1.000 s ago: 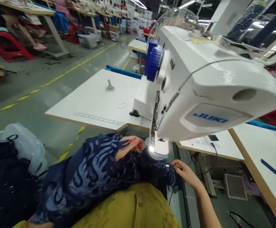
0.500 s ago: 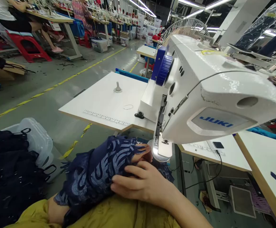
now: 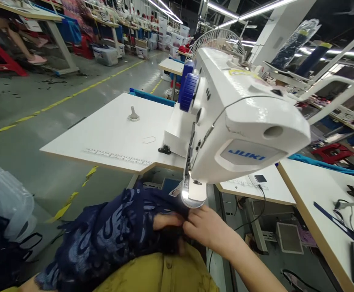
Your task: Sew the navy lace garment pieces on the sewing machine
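Observation:
A dark navy garment with a lighter blue raised pattern (image 3: 110,227) is bunched over my lap and left forearm. My left hand (image 3: 167,221) is mostly hidden in it; the part that shows holds a fold of the cloth. Close beside it, my right hand (image 3: 209,229) has its fingers closed on the garment's dark edge. Both hands are just below the needle area of a white JUKI sewing machine (image 3: 256,125). The machine's rounded metal guard (image 3: 192,200) sits right above my right fingers, and the cloth around the needle is partly hidden.
The white worktable (image 3: 104,125) holds a small grey tool (image 3: 132,113) and a loose thread loop. At left, a clear plastic bin (image 3: 9,202) stands by dark garments (image 3: 0,243). A phone-like device (image 3: 260,178) with a cable lies right. A co-worker's legs (image 3: 21,44) show far left.
My right hand has gone from lying spread on the cloth to gripping its edge below the machine head. The cloth has shifted, and my view has turned right.

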